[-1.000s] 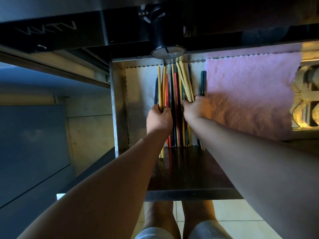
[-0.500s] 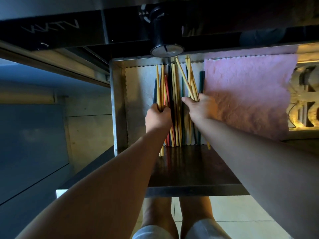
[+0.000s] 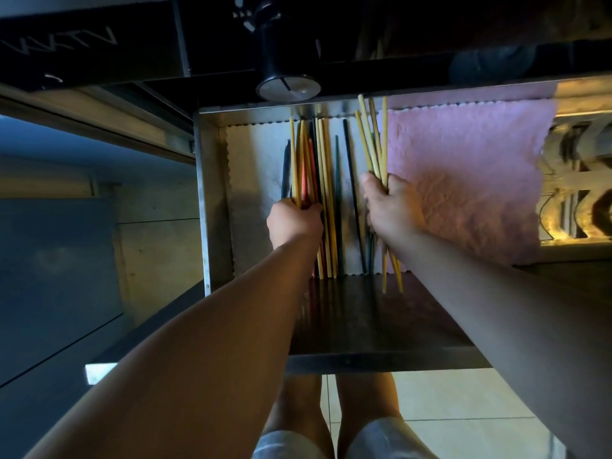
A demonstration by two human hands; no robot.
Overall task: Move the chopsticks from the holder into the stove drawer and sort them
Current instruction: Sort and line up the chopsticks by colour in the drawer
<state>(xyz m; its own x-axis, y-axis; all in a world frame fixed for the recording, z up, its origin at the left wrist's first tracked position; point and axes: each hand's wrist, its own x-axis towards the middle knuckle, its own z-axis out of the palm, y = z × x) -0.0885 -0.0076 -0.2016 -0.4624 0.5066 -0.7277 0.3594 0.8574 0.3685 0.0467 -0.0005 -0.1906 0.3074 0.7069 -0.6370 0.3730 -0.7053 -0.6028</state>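
While the stove drawer (image 3: 212,193) is standing open toward the person, both hands are reaching inside it. The left hand (image 3: 293,223), at nine o'clock of the pile, is gripping a mixed bunch of chopsticks (image 3: 306,167) of yellow, red and dark colours, its fingers curling close together round them. The bunch is lying roughly along the six-to-twelve line on the white liner (image 3: 255,180), which is covering the drawer's nine o'clock half. The right hand (image 3: 392,210), at three o'clock of the left one and apart from it, is clutching a bundle of yellow chopsticks (image 3: 374,144), the fingers wrapping closed round the sticks and the thumb pressing in from the nine o'clock side. This bundle is fanning out, its far tips reaching toward twelve o'clock past the drawer's back wall and its near ends pointing to six o'clock over the dark front part. Between the two hands a few dark chopsticks (image 3: 349,167) are lying loose on the liner, also running six to twelve. A pink cloth (image 3: 463,180) is covering the drawer floor at three o'clock, just beside the right hand. A round black knob (image 3: 288,86) is sticking out at twelve o'clock. At six o'clock the person's bare legs (image 3: 298,409) are showing above pale floor tiles (image 3: 447,399).
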